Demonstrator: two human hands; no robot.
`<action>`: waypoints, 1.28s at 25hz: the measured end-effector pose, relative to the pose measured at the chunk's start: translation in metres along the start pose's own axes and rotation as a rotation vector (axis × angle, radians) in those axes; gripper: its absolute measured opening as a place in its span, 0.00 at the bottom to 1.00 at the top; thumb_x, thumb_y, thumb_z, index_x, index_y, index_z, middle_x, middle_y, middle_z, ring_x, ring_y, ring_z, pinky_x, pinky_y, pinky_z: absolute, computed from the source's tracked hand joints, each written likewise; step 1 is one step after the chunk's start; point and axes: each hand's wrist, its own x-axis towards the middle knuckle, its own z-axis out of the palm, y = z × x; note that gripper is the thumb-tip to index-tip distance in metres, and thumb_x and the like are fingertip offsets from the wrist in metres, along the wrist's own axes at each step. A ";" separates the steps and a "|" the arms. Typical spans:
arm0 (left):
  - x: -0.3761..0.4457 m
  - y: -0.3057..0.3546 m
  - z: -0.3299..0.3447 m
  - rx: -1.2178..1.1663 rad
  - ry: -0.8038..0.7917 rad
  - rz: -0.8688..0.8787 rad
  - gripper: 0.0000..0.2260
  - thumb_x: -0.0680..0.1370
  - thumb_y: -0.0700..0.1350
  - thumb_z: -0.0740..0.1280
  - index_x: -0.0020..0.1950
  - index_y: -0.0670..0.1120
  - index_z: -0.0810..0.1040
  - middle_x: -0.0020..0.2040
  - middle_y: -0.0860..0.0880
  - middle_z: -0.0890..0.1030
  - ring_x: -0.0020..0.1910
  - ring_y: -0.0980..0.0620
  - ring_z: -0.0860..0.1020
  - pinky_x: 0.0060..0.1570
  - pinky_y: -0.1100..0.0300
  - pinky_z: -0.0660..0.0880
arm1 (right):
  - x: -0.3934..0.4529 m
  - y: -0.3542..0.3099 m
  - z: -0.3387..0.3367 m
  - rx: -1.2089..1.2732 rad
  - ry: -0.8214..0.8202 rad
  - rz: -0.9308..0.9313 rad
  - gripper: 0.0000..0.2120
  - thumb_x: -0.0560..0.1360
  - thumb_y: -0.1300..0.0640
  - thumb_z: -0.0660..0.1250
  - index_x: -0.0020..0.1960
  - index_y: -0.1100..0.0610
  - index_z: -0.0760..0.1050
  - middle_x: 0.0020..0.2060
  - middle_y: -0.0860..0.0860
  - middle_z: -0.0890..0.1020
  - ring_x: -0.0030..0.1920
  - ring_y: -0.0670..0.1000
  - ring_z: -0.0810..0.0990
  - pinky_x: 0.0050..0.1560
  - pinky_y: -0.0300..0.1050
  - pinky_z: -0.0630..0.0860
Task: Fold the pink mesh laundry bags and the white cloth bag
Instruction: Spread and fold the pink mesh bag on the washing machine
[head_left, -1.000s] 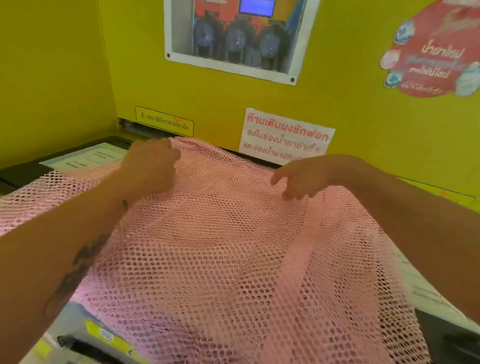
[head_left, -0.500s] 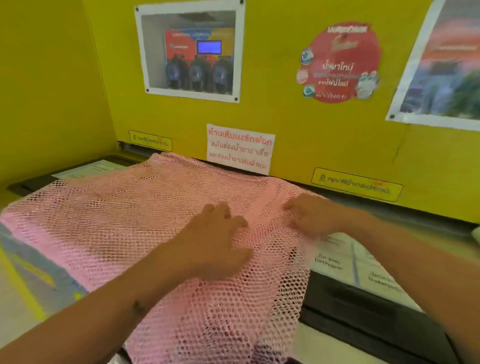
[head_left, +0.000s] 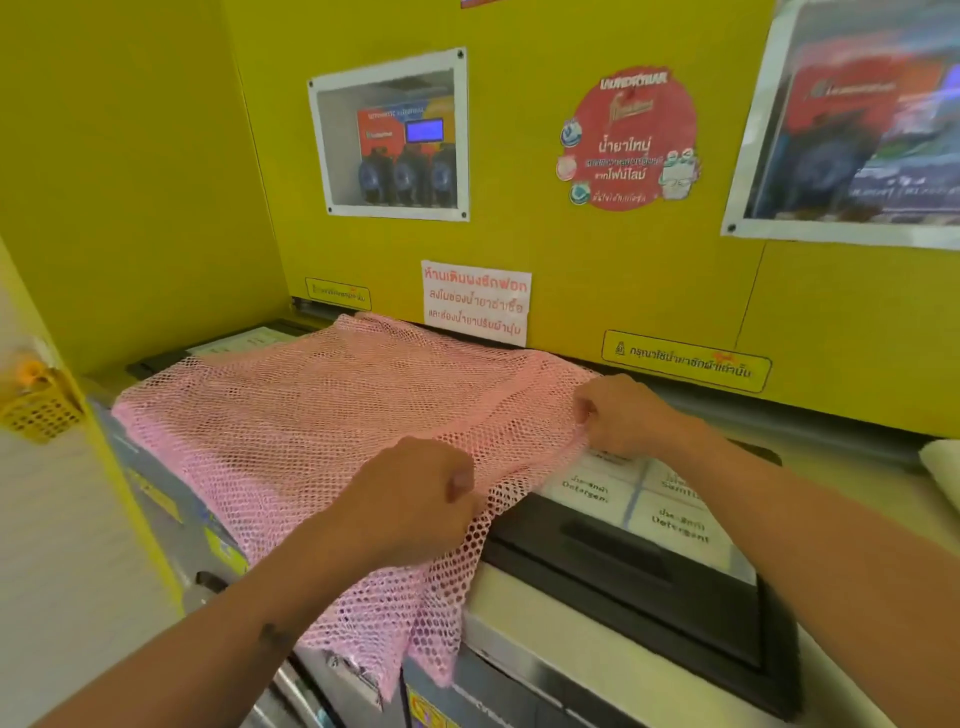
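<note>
Left hand fisted on the right front edge of the pink mesh bag, right hand pinching its right rear edge. Bag is open-weave, spread flat on the bench, front corner drooping over the edge. Half a second ago the left hand lay flat on it. One bag visible, two hands.

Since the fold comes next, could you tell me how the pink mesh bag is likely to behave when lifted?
Probably floppy: the mesh bag drapes limply over the washer's edge. Likely light, being open netting. It may snag fingers, as both the left hand and right hand pinch it.
</note>
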 end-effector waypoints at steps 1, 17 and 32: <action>0.001 0.002 -0.001 -0.001 0.014 -0.002 0.13 0.76 0.57 0.68 0.35 0.52 0.74 0.38 0.55 0.78 0.39 0.55 0.76 0.38 0.59 0.71 | 0.000 0.002 0.001 -0.008 0.022 0.000 0.10 0.70 0.64 0.63 0.43 0.50 0.75 0.43 0.47 0.78 0.43 0.49 0.76 0.37 0.44 0.70; -0.007 0.046 0.024 0.031 -0.122 -0.039 0.14 0.73 0.62 0.67 0.51 0.54 0.71 0.52 0.53 0.73 0.50 0.50 0.72 0.53 0.49 0.74 | -0.005 0.026 -0.018 -0.133 -0.072 -0.012 0.24 0.71 0.65 0.64 0.64 0.48 0.73 0.60 0.50 0.74 0.59 0.55 0.74 0.57 0.53 0.76; -0.038 0.033 -0.002 0.272 -0.135 -0.142 0.16 0.76 0.48 0.62 0.61 0.50 0.62 0.47 0.49 0.70 0.46 0.48 0.71 0.42 0.55 0.65 | 0.016 0.006 -0.035 -0.299 0.214 -0.238 0.04 0.78 0.56 0.63 0.47 0.48 0.71 0.44 0.48 0.81 0.43 0.52 0.77 0.39 0.48 0.75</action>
